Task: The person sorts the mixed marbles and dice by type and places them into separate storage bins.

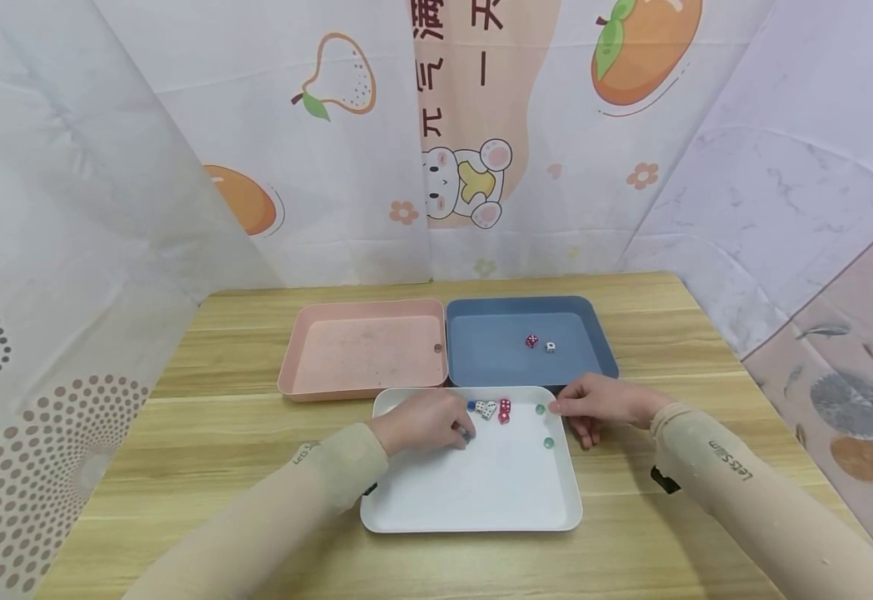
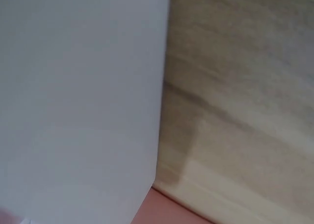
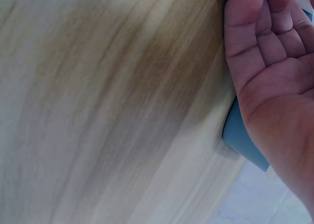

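A white tray [image 1: 474, 492] lies on the table in the head view. Over its left part is my left hand [image 1: 425, 421], with fingers curled and a small blue piece [image 1: 468, 435] at the fingertips. My right hand [image 1: 605, 402] grips the tray's right rim, thumb side over the edge and other fingers outside. Along the tray's far side sit a dark blue piece [image 1: 471, 406], white dice [image 1: 488, 409] and red dice [image 1: 505, 410]. Two green glass beads [image 1: 548, 443] lie near the right hand. Only tray and table show in the left wrist view.
Behind the white tray stand a pink tray [image 1: 361, 367] with one small brown piece [image 1: 437, 348], and a blue tray [image 1: 489, 354] holding a red die [image 1: 531, 341] and a white die [image 1: 551, 347]. Wooden table [image 1: 249, 417] surrounds them, with a printed curtain [image 1: 376, 233] behind.
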The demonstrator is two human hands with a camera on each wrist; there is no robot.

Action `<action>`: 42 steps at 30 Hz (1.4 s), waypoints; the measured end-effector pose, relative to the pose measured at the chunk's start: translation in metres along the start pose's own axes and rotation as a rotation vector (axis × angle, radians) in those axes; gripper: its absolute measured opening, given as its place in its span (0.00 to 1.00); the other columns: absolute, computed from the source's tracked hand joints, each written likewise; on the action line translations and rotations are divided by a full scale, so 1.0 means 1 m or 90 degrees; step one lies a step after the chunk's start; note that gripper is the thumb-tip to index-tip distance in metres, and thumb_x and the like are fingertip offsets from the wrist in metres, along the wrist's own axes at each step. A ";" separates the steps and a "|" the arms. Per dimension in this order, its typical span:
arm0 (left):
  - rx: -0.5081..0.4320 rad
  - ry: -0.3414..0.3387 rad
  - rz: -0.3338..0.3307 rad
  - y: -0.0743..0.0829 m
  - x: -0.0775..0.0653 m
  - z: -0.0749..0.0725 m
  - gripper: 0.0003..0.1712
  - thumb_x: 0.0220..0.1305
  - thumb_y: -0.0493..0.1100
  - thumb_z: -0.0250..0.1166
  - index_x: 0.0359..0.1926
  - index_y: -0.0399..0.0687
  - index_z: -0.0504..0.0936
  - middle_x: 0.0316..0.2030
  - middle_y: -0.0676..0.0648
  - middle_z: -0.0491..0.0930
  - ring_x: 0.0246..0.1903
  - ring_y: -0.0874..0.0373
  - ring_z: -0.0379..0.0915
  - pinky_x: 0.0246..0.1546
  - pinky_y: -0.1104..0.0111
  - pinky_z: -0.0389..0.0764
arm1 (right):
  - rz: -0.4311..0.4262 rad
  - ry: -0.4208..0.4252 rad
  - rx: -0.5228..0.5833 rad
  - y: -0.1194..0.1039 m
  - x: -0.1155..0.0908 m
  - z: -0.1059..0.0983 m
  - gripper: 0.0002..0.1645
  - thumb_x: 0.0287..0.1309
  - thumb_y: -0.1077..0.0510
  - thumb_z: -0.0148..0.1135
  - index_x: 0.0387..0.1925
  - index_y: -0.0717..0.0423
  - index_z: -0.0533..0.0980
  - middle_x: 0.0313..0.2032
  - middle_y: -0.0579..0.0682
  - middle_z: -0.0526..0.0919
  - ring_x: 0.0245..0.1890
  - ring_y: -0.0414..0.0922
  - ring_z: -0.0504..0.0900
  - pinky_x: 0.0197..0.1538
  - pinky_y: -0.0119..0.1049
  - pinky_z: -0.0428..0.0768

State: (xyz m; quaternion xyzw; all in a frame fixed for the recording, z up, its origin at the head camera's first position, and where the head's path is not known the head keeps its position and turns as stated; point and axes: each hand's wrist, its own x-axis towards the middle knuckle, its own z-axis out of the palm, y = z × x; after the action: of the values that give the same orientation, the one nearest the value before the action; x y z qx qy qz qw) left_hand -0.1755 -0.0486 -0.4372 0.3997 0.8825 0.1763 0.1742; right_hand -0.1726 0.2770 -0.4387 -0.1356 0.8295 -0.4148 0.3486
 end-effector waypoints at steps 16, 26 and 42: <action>-0.038 -0.025 0.007 0.005 -0.002 -0.018 0.09 0.59 0.41 0.77 0.42 0.51 0.93 0.31 0.61 0.83 0.29 0.67 0.70 0.34 0.77 0.76 | 0.004 0.001 0.001 -0.001 -0.001 0.000 0.27 0.73 0.46 0.60 0.26 0.64 0.79 0.17 0.54 0.79 0.20 0.47 0.83 0.27 0.39 0.84; -0.038 -0.044 -0.005 0.010 -0.001 -0.022 0.09 0.60 0.42 0.77 0.42 0.51 0.93 0.31 0.60 0.82 0.29 0.66 0.71 0.34 0.76 0.76 | 0.004 0.002 -0.010 -0.002 -0.001 -0.001 0.27 0.73 0.45 0.60 0.26 0.64 0.78 0.17 0.54 0.80 0.19 0.47 0.82 0.28 0.40 0.84; -0.081 -0.012 0.012 0.003 -0.007 -0.038 0.10 0.61 0.40 0.76 0.44 0.48 0.92 0.31 0.59 0.82 0.32 0.64 0.72 0.37 0.74 0.77 | 0.006 0.005 -0.008 -0.002 -0.001 -0.001 0.29 0.73 0.44 0.60 0.24 0.65 0.78 0.16 0.54 0.79 0.19 0.47 0.83 0.27 0.39 0.84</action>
State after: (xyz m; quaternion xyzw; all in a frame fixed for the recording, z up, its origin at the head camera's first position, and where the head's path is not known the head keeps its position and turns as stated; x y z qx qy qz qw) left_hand -0.1863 -0.0586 -0.4019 0.3975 0.8640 0.2300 0.2063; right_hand -0.1726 0.2766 -0.4369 -0.1324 0.8340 -0.4086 0.3464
